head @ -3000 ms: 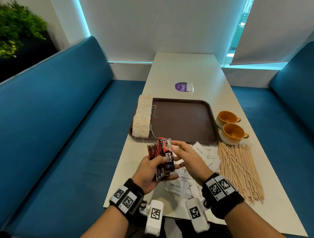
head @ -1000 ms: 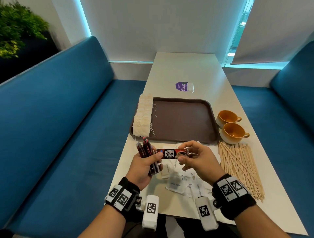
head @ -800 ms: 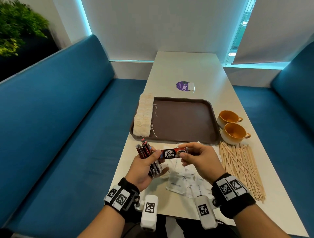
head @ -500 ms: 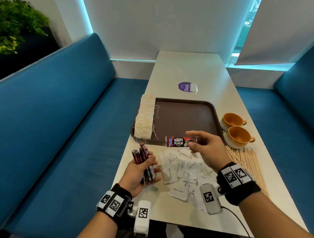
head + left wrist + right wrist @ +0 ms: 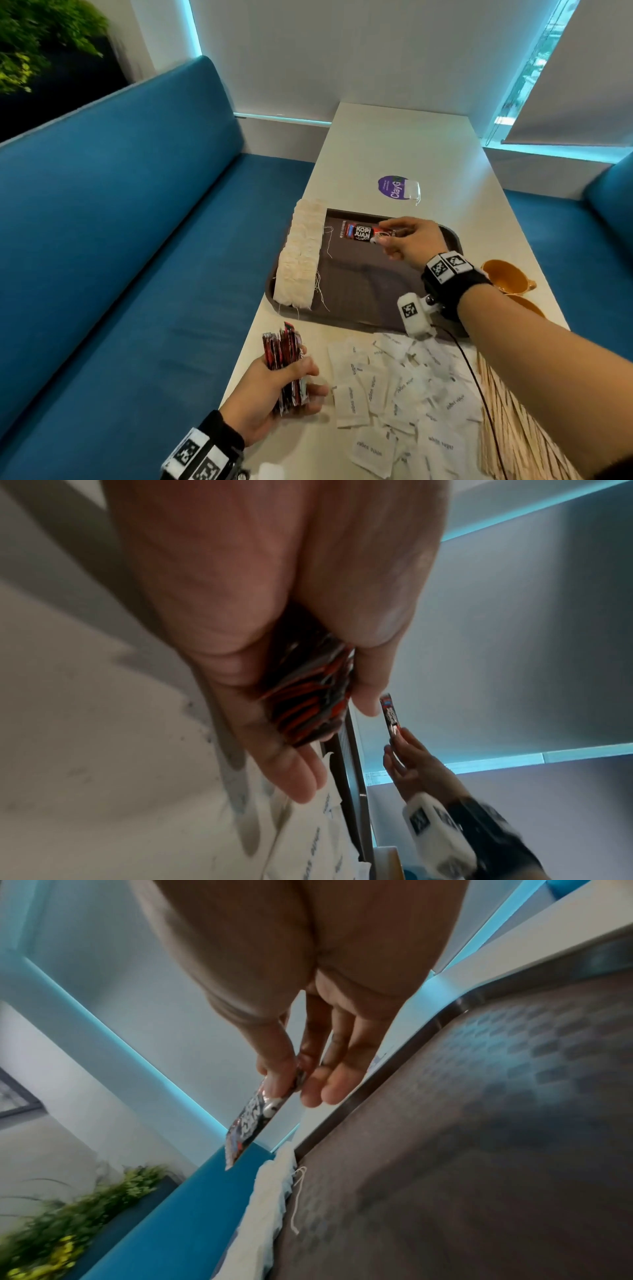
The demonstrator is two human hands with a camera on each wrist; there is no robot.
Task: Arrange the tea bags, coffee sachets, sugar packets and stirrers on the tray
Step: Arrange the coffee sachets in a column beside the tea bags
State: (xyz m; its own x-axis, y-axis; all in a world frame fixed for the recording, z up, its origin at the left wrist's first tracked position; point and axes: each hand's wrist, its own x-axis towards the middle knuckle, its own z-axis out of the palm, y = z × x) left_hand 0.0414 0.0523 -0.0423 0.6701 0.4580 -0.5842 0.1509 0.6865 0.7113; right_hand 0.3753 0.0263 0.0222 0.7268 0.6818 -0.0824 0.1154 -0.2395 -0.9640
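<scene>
My right hand (image 5: 387, 236) pinches one red and black coffee sachet (image 5: 358, 232) by its end, held a little above the far left part of the brown tray (image 5: 373, 294). In the right wrist view the coffee sachet (image 5: 251, 1121) hangs clear of the tray (image 5: 479, 1123). A row of white tea bags (image 5: 303, 260) lies along the tray's left edge. My left hand (image 5: 291, 380) grips a bundle of coffee sachets (image 5: 286, 363) upright at the table's near left edge. White sugar packets (image 5: 400, 394) lie scattered near me, with wooden stirrers (image 5: 520, 431) to their right.
Two orange cups (image 5: 507, 277) stand right of the tray, partly behind my right arm. A purple round sticker (image 5: 394, 186) marks the table beyond the tray. Blue bench seats (image 5: 120, 240) run along both sides of the table.
My right hand drew one sachet out of the bundle and carried it forward over the tray. My left hand stayed near the table edge with the bundle.
</scene>
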